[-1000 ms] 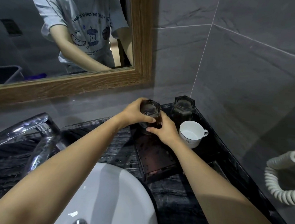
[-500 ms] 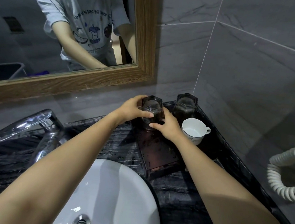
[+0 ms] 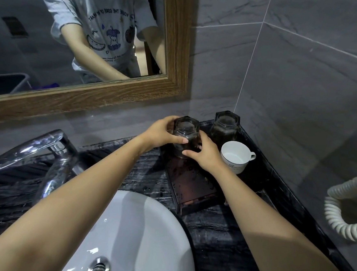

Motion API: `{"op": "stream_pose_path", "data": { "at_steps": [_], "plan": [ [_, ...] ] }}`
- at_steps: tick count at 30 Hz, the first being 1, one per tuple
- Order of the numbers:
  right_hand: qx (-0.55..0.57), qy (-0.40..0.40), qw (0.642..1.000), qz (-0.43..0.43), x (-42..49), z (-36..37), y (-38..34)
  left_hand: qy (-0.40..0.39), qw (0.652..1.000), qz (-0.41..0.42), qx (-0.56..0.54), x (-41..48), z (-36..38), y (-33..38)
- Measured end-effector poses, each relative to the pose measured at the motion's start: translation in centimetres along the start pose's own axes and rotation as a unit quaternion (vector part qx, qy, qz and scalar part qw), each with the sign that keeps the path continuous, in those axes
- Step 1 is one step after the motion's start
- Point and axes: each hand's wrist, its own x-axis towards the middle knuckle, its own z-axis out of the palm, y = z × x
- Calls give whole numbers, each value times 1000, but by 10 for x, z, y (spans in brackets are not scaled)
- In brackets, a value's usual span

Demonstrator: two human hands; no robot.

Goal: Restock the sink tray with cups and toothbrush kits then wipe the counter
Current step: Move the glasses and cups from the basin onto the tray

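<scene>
A dark rectangular tray (image 3: 192,187) lies on the black marble counter (image 3: 224,241) right of the basin. Both hands grip a clear hexagonal glass (image 3: 186,128) turned upside down at the tray's far left corner. My left hand (image 3: 162,133) wraps its left side, and my right hand (image 3: 205,153) holds its front right side. A second upside-down glass (image 3: 225,126) stands at the tray's far right corner. A white cup (image 3: 234,157) with a handle sits upright just in front of it. No toothbrush kits are in view.
A white basin (image 3: 135,234) with a drain fills the near centre, and a chrome tap (image 3: 43,159) stands at its left. A wood-framed mirror (image 3: 175,49) hangs above. A coiled white cord (image 3: 342,208) hangs on the right wall. Water drops dot the counter.
The view has shifted slightly; both hands stay on the upside-down glass at the tray's far left corner, which has barely moved.
</scene>
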Motion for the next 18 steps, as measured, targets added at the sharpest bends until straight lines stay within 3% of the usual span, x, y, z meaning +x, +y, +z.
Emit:
{"op": "stream_pose_path", "data": {
  "at_steps": [10,18],
  "plan": [
    [0,-3,1000,10,2,3,0,-20,1000,-6,-12,-4,-1,-8],
    [-29,-4,999,32,0,2,0,8,999,-28,13,-5,-11,-26]
  ]
}}
